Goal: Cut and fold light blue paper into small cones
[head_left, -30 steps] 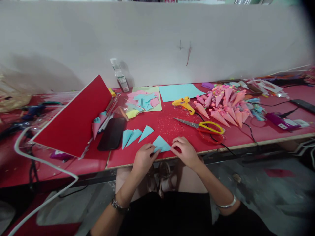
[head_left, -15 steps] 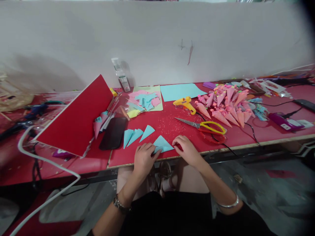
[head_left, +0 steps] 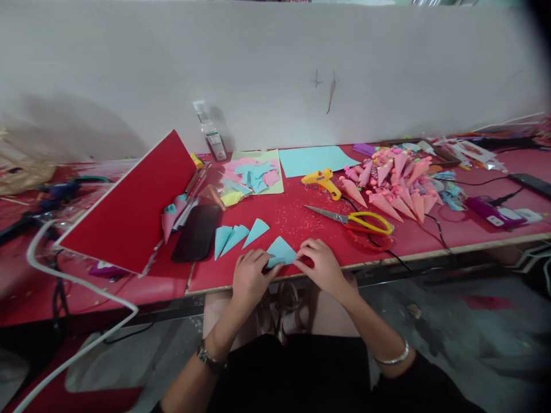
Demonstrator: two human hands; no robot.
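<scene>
A small piece of blue paper (head_left: 282, 250), flat with one corner pointing away from the person, lies at the near edge of the red table (head_left: 284, 215). The left hand (head_left: 251, 276) pinches its left side between thumb and fingers. The right hand (head_left: 322, 267) has thumb and forefinger at the right corner; at this size I cannot tell whether they close on the paper or only touch it.

Just beyond the left hand lie three folded blue wedges (head_left: 236, 236), two touching and the third a little apart. A dark phone (head_left: 197, 232) rests left of them, next to a tilted red board (head_left: 133, 201). Beyond the right hand, scissors (head_left: 340, 217) with yellow and red handles point left, and a yellow glue gun (head_left: 323, 182) lies behind them, near a heap of pink cones (head_left: 400, 164). Farther back are a large blue sheet (head_left: 316, 162), pink and blue scraps (head_left: 253, 175) on a pale sheet, and a clear bottle (head_left: 213, 137) by the wall (head_left: 267, 74).
</scene>
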